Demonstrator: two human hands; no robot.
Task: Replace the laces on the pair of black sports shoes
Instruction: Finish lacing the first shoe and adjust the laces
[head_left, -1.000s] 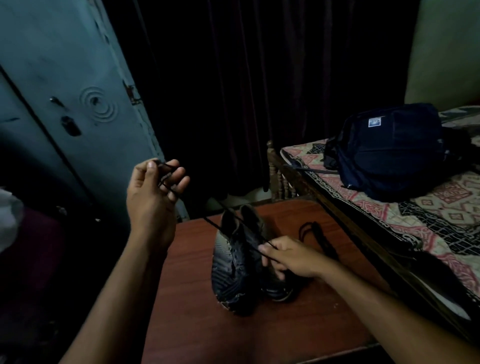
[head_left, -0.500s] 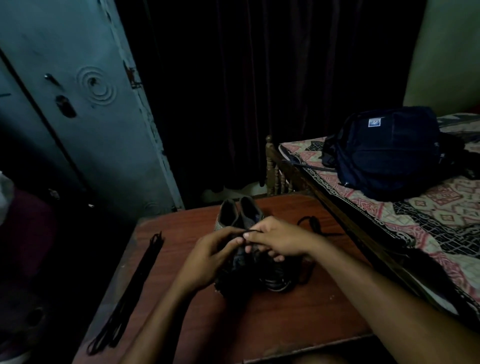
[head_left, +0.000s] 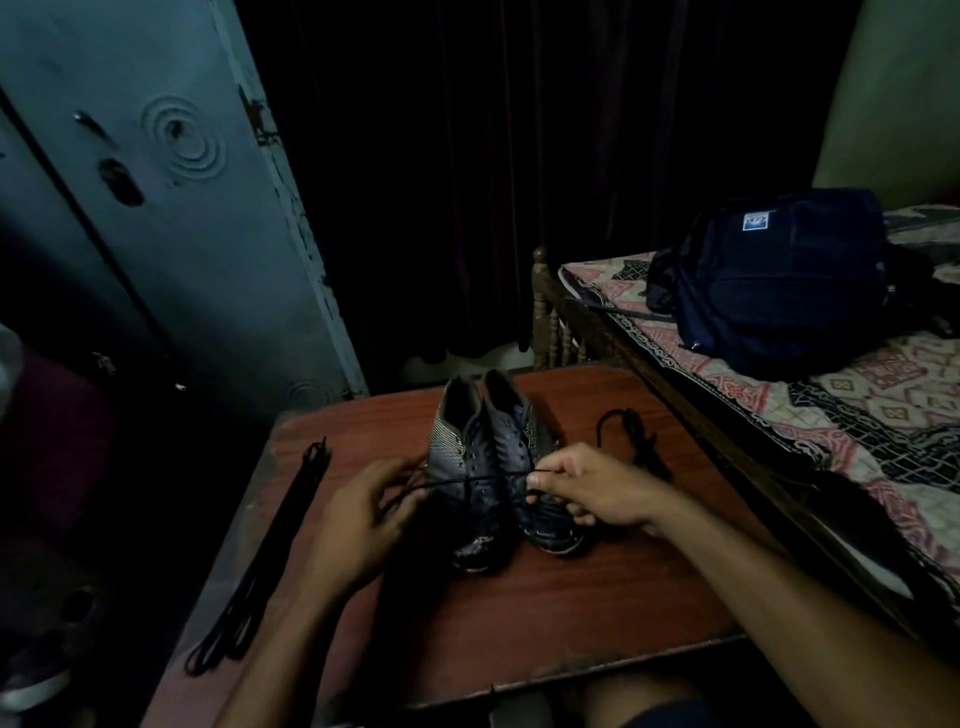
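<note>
Hands pinch a thin black lace (head_left: 470, 478) stretched crosswise over black sports shoes (head_left: 493, 467) on the reddish wooden counter (head_left: 597, 597): left hand (head_left: 363, 519) beside the toes, right hand (head_left: 587, 488) opposite, equally near.

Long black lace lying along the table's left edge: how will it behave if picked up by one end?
Likely floppy: the long black lace lies limp in loose strands. Probably light and may snag or trail. Its near loops sit at the table edge, so could slide off.
</note>
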